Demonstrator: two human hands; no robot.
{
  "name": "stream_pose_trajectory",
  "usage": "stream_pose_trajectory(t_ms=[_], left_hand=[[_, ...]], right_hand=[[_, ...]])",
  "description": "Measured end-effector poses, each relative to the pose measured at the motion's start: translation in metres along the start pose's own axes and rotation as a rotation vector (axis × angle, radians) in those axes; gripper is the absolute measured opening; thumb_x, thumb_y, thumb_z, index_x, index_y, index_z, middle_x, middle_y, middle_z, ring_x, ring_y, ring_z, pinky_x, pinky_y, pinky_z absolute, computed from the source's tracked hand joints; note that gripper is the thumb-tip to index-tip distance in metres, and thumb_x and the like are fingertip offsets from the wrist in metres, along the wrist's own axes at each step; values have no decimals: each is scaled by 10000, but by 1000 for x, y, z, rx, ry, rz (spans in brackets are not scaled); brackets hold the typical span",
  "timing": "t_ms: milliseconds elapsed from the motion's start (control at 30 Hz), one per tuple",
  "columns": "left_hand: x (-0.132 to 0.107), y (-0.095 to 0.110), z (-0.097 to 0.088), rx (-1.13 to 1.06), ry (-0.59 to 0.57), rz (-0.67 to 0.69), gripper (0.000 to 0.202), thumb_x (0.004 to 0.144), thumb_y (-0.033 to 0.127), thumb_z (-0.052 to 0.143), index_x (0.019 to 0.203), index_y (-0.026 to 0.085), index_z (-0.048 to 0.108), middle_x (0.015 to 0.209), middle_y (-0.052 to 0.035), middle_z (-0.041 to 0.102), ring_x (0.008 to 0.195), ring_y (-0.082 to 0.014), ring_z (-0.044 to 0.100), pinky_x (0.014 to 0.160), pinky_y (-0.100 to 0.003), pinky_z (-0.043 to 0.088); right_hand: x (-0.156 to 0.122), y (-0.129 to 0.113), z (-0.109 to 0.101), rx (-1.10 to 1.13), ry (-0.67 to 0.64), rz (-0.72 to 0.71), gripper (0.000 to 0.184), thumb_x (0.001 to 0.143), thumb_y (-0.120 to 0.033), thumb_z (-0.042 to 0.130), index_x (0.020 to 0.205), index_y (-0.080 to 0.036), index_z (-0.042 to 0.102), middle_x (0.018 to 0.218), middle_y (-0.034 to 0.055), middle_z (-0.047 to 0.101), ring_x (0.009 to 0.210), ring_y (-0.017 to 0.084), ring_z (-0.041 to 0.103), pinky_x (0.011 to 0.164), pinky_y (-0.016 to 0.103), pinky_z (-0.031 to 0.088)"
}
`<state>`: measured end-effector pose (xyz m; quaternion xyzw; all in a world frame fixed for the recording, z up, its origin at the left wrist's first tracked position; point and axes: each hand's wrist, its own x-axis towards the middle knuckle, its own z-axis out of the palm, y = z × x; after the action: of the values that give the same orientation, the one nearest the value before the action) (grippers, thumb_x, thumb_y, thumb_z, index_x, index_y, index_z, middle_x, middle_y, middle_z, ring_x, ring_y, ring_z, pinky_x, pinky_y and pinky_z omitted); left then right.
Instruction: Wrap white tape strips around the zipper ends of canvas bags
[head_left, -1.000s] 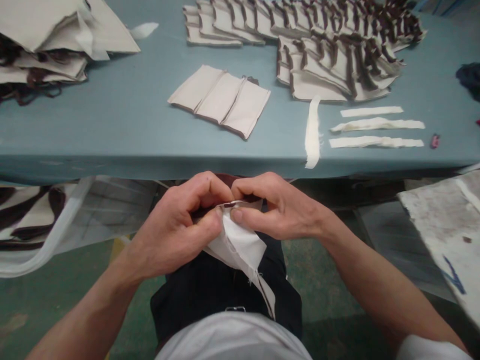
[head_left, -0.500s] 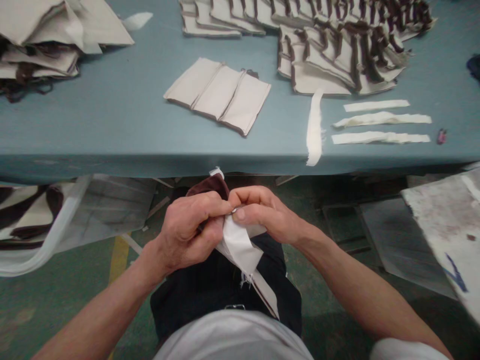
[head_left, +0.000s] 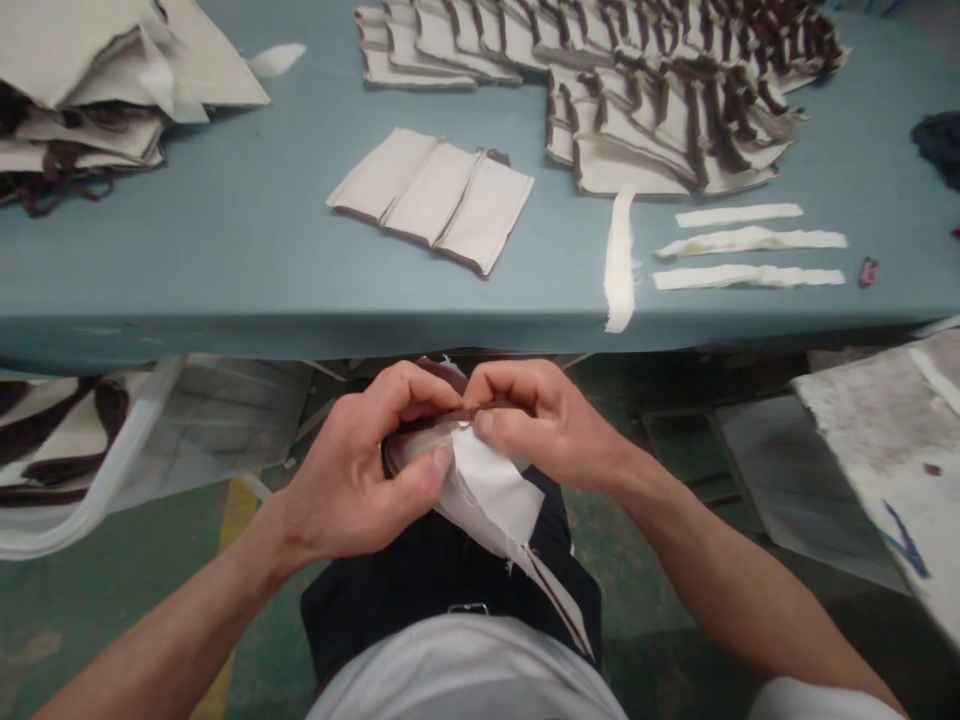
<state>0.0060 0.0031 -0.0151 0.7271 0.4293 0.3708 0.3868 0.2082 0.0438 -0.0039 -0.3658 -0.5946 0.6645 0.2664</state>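
Over my lap, in front of the table edge, both hands grip one fabric piece (head_left: 480, 515), white with a dark brown edge. My left hand (head_left: 360, 450) is closed around its left part, thumb on the white side and fingers over the brown edge. Pinched between thumb and forefinger, the top edge is held by my right hand (head_left: 547, 425), close beside the left fingertips. A loose white strip (head_left: 491, 480) hangs down between the two hands, its lower end frayed. The fingers cover part of the brown edge.
On the blue-green table (head_left: 225, 240) lie a flat sewn panel (head_left: 435, 200), white fabric strips (head_left: 750, 240) and overlapping rows of brown-edged pieces (head_left: 660, 130). A fabric pile (head_left: 112, 80) sits at the far left. Below it stands a white bin (head_left: 142, 440); a stained board (head_left: 892, 450) juts in at right.
My left hand has opened its grip wider, thumb now lower and apart from the forefinger. More brown edge shows between the hands. The view has shifted slightly.
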Motion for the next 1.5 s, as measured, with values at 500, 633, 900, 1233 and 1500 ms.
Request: stream_pose_trajectory(t_ms=[500, 633, 900, 1233, 1500], left_hand=[[-4, -22, 14, -158, 66, 179, 540, 1037, 533, 550, 614, 214, 444, 534, 45, 421, 469, -108, 353, 482, -296, 283], [0, -31, 44, -345, 212, 54, 691, 964, 766, 475, 567, 224, 315, 512, 39, 338, 469, -113, 285, 453, -299, 248], [9, -42, 44, -337, 126, -3, 672, 962, 794, 404, 598, 229, 383, 566, 24, 439, 520, -133, 344, 485, -291, 324], [23, 1, -11, -91, -227, -9, 436, 1034, 406, 557, 660, 190, 498, 616, 57, 434, 556, -99, 375, 534, -252, 312], [21, -1, 10, -513, -73, -226, 515, 968, 541, 664, 638, 197, 469, 585, 63, 360, 494, -81, 267, 432, -238, 214]], right_hand=[[-11, 7, 25, 156, -8, -192, 70, 752, -211, 608, 692, -192, 577, 612, -71, 437, 548, 92, 360, 527, 233, 315], [-7, 11, 39, 363, 20, -263, 105, 762, -207, 647, 690, -199, 570, 632, -62, 460, 552, 98, 353, 550, 250, 328], [-8, 4, 16, -219, 41, -350, 80, 822, -132, 584, 767, -188, 596, 698, -53, 529, 596, 89, 431, 597, 237, 367], [-11, -7, -3, -631, 61, -427, 146, 861, -152, 610, 738, -197, 547, 661, -60, 534, 586, 84, 449, 596, 238, 332], [-1, -1, 3, -60, 60, -304, 205, 859, -256, 623, 692, -204, 517, 639, -69, 453, 559, 85, 361, 542, 233, 321]])
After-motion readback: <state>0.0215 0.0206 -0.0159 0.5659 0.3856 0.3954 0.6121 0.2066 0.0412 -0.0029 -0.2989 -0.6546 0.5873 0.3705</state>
